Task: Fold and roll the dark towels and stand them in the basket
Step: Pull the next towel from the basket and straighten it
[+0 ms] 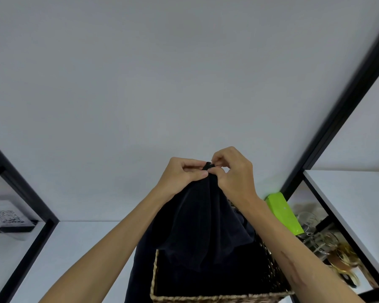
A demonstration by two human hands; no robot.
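- A white surface (pixel 79 254) carries a woven wicker basket (pixel 217 297) at the lower centre, close to the person so lifted cloth hangs right above it.
- A dark towel (pixel 201 226) hangs over the basket, its lower folds draping inside and down the left wall; held high, probably to let it fall straight for folding.
- The left hand (pixel 182 173) and right hand (pixel 234 171) meet at the towel's top edge, each grip pinched shut on it, likely matching corners.
- A green box (pixel 284 213) stands just right of the basket.
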